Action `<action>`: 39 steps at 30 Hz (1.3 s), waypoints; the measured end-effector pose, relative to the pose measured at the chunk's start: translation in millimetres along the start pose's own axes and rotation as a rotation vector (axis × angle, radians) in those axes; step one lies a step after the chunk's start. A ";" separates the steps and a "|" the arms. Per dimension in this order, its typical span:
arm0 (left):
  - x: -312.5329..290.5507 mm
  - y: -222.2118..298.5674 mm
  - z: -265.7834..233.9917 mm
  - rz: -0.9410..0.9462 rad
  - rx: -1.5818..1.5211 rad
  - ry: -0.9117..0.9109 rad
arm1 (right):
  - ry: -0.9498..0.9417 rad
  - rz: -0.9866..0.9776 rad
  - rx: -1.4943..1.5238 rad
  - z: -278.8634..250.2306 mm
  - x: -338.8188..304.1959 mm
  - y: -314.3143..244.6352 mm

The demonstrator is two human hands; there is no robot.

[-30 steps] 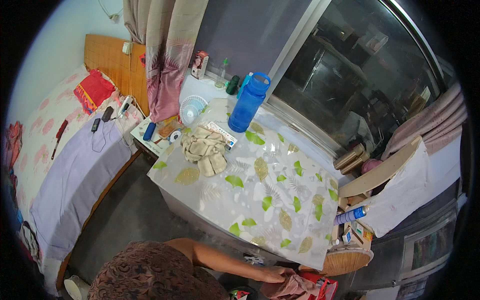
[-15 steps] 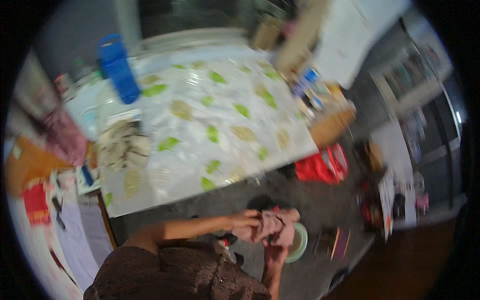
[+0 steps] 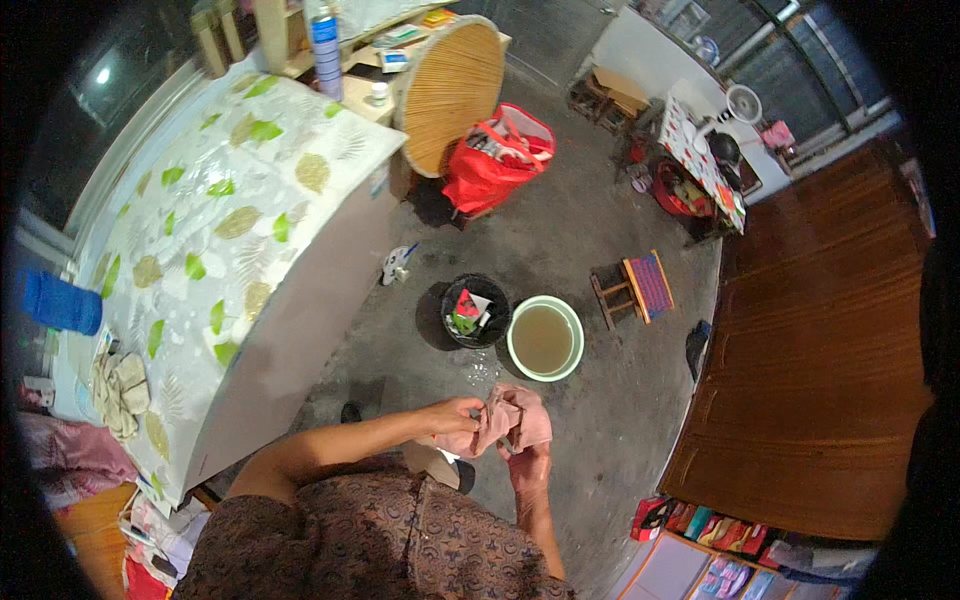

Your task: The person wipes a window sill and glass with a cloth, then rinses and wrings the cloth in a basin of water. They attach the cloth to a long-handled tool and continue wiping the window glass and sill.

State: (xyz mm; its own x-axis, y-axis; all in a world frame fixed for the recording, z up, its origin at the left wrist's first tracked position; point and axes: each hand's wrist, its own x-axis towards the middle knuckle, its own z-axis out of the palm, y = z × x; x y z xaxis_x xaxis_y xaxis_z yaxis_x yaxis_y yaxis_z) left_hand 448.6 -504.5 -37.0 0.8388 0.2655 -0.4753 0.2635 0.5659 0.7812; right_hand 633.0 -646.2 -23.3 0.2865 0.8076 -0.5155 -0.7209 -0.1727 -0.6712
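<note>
A damp-looking pink cloth is bunched up between my two hands, above the grey floor. My left hand is closed on its left end, with the fingers curled into the folds. From below, my right hand grips the right part; the cloth hides some of its fingers. Just beyond the cloth stands a pale green basin of murky brownish water. To the basin's left is a black-lined trash bin with bits of rubbish in it.
A table with a leaf-patterned cover runs along the left. Behind the bin stand a red bag and a round woven tray. Right of the basin is a small folding stool. Brown wooden doors line the right side.
My view has swung to the right, bringing the basin, bin and stool nearer the middle. Both hands keep hold of the pink cloth, which no longer overlaps the basin in view.
</note>
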 end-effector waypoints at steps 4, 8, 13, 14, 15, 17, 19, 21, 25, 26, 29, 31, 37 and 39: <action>61.9 -13.7 18.2 0.017 0.007 -0.014 | 0.128 0.002 0.013 -37.8 6.2 -27.3; 99.0 0.5 30.6 -0.012 -0.020 -0.001 | 0.202 -0.013 0.003 -63.1 21.1 -55.4; 116.7 48.6 39.5 -0.025 -0.062 -0.049 | 0.279 -0.051 -0.257 -64.6 46.8 -95.5; 123.1 55.9 39.7 -0.001 -0.075 -0.077 | 0.287 -0.052 -0.301 -65.3 54.7 -102.2; 128.6 62.7 40.1 0.004 -0.100 -0.082 | 0.299 -0.053 -0.343 -66.0 62.1 -107.8; 153.8 59.5 36.8 0.007 -0.152 -0.099 | 0.335 -0.065 -0.473 -58.7 70.9 -128.5; 180.7 62.4 36.2 0.001 -0.226 -0.103 | 0.336 -0.187 -0.747 -64.9 82.8 -142.4; 203.6 77.0 40.6 0.014 -0.241 -0.118 | 0.360 -0.270 -1.023 -59.0 85.0 -170.6; 243.3 106.2 52.0 0.031 -0.274 -0.149 | 0.368 -0.529 -0.981 -68.7 101.6 -201.3; 254.0 110.1 53.8 0.043 -0.275 -0.148 | 0.383 -0.543 -0.976 -66.1 103.7 -209.4; 278.8 125.9 66.7 0.045 -0.279 -0.186 | 0.355 -0.640 -0.804 -53.1 108.0 -234.8; 291.6 138.3 84.0 0.089 -0.308 -0.172 | 0.224 -0.675 -0.433 -23.9 86.3 -268.2; 351.1 111.3 73.1 0.066 -0.308 -0.016 | -0.651 -0.786 0.095 53.5 9.2 -377.2; 352.1 116.2 75.6 0.120 -0.311 -0.050 | -0.786 -0.756 0.155 53.2 5.8 -392.3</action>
State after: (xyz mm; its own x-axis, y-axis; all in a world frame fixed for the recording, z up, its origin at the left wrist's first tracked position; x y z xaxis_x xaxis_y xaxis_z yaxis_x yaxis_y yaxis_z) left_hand 810.5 -404.3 -82.9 0.8793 0.3107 -0.3609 0.0096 0.7460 0.6658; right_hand 883.9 -543.7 265.4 0.2450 0.8184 0.5197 -0.6163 0.5453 -0.5682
